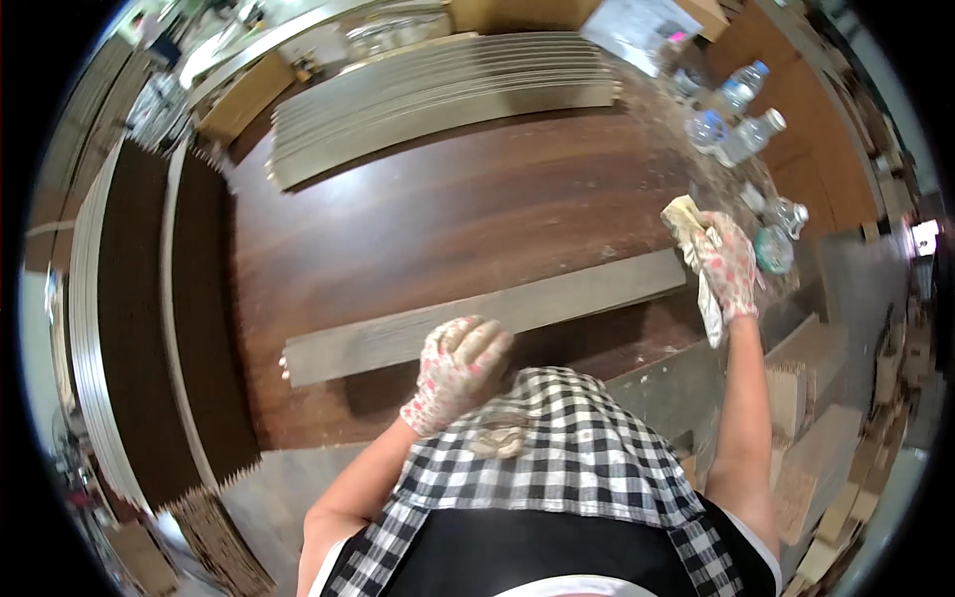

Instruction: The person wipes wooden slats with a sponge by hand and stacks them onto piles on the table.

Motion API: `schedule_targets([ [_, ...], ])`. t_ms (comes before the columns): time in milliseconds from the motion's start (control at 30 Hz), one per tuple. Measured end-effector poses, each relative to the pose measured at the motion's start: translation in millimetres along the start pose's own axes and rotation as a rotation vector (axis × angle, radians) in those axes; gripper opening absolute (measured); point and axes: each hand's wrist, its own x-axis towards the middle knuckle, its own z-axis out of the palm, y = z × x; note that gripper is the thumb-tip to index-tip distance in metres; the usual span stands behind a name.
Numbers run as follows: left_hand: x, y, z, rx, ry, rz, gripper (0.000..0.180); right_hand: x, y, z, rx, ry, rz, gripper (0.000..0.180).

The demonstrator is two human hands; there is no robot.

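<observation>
A long, narrow grey panel [537,303] lies slantwise across the brown tabletop [428,229], with small pale nubs at its left end. My left hand [460,373], in a white glove with pink spots, overlaps the panel's near edge. Its fingers are curled in, and whether anything is in them is hidden. Past the panel's right end, my right hand [731,261], gloved the same way, is closed round a crumpled off-white cloth [686,219]. Part of the cloth hangs down below the hand.
At the table's far side lies a row of stacked grey panels [448,104]. More tall panel stacks [139,328] stand along the left. Several clear plastic bottles [751,134] crowd the right edge. A cardboard box [247,98] sits at the far left, and cartons [806,388] are at lower right.
</observation>
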Motion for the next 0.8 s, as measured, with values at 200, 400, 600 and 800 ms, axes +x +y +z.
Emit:
schedule_targets([
  [200, -31.5, -9.0, -2.4, -0.194, -0.048, -0.037, 0.03, -19.2, -166.3, 35.9, 0.437, -0.248, -0.356, 0.023],
  [400, -48.2, -15.8, 4.1, -0.179, -0.064, 0.018, 0.033, -13.3, -333.3, 83.9, 0.538, -0.477, -0.742, 0.031],
  [600, -39.2, -19.8, -25.0, -0.7, -0.392, -0.249, 0.034, -42.9, -440.2, 117.6, 0.564, -0.534, -0.9, 0.028],
  [800, -50.0, -20.2, 11.6, -0.591, -0.11, -0.187, 0.027, -30.4, -354.4, 84.3, 0.188, -0.445, -1.162, 0.038],
])
